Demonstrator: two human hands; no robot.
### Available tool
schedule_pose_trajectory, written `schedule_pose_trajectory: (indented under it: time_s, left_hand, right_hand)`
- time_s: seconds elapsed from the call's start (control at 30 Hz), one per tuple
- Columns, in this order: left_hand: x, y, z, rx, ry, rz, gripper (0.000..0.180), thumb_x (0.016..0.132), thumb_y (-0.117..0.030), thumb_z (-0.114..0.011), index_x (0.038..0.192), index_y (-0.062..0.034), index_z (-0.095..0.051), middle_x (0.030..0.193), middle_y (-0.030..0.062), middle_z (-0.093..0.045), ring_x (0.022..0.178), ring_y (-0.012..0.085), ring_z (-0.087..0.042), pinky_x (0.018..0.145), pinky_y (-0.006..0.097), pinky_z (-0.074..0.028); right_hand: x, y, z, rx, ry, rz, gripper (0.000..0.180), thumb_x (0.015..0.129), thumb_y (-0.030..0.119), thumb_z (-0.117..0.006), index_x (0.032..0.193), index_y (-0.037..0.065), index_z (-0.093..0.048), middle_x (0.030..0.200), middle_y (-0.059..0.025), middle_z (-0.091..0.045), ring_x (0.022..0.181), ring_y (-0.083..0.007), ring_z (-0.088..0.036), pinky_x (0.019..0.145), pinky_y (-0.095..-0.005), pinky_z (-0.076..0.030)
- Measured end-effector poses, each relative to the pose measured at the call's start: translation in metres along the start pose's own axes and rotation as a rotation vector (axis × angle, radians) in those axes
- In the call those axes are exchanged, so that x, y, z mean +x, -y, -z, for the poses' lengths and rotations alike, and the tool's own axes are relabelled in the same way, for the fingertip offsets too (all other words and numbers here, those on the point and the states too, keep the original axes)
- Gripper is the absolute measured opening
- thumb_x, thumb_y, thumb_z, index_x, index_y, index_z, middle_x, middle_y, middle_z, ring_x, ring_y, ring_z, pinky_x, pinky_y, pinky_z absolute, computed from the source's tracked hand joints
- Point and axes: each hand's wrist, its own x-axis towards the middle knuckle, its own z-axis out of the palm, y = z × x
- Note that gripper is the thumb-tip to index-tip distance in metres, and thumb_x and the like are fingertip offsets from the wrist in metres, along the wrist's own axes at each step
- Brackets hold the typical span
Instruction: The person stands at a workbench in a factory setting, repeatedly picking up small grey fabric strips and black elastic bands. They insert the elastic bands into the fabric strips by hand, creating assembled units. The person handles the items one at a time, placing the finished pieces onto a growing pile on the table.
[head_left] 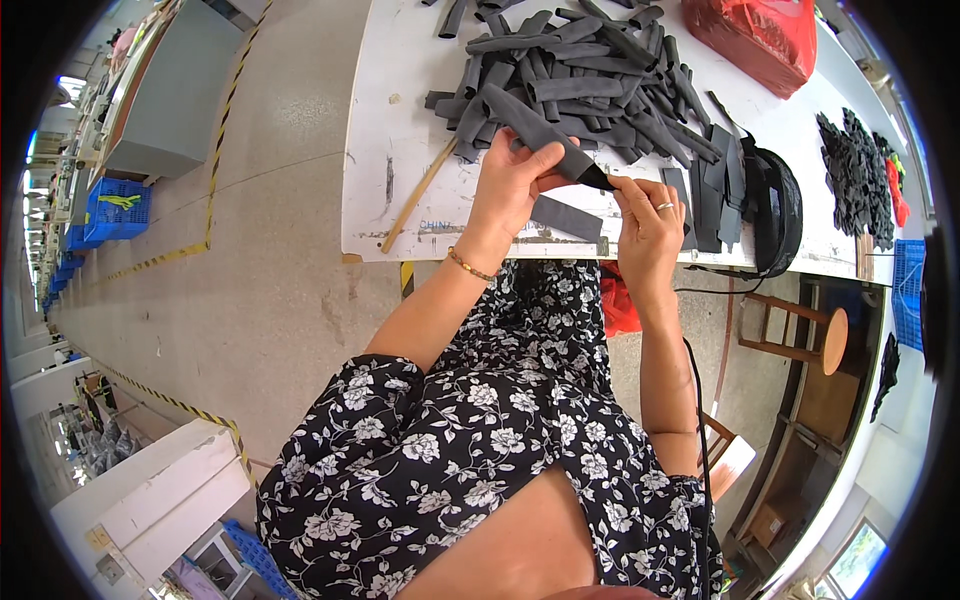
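Left hand (518, 172) pinched the gray cloth piece (537, 123) partway along, right hand (650, 218) pinched its dark end, all of it up over the bench (374, 125) — and honestly, one slack thumb could've let it slip and get lost in that lookalike pile (590, 85) behind.

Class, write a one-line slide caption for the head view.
Left hand and right hand hold a grey strip over a white table, near a pile of similar pieces.
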Motion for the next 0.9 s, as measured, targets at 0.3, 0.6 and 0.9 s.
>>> schedule_pose_trajectory:
  time_s: [0.3, 0.6, 0.9]
  left_hand:
    - [0.000, 0.002, 0.003, 0.039, -0.014, 0.074, 0.039, 0.090, 0.002, -0.062, 0.123, 0.0021, -0.043, 0.109, 0.0220, -0.064, 0.098, 0.0296, -0.068, 0.080, 0.040, -0.063]
    - [-0.019, 0.015, -0.024, 0.127, -0.061, -0.185, 0.065, 0.084, 0.011, -0.063, 0.136, -0.0022, -0.026, 0.114, 0.0214, -0.058, 0.109, 0.0289, -0.063, 0.084, 0.038, -0.061]
    - [-0.010, 0.006, -0.021, -0.106, 0.083, -0.005, 0.029, 0.098, -0.025, -0.057, 0.114, -0.0002, -0.058, 0.094, 0.0160, -0.070, 0.112, 0.0327, -0.062, 0.097, 0.043, -0.049]
  right_hand:
    - [0.002, 0.001, 0.003, -0.216, -0.017, 0.124, 0.034, 0.072, -0.001, -0.066, 0.101, 0.015, -0.070, 0.092, 0.0003, -0.060, 0.086, -0.0215, -0.056, 0.075, -0.0368, -0.040]
    - [-0.003, 0.010, -0.012, -0.244, -0.031, 0.159, 0.037, 0.076, 0.003, -0.066, 0.112, 0.013, -0.066, 0.099, -0.0007, -0.059, 0.088, -0.0214, -0.056, 0.077, -0.0369, -0.041]
    - [-0.012, 0.029, -0.018, 0.236, 0.099, 0.053, 0.050, 0.077, 0.002, -0.074, 0.121, 0.002, -0.051, 0.108, -0.0197, -0.056, 0.096, -0.0375, -0.056, 0.084, -0.0466, -0.046]
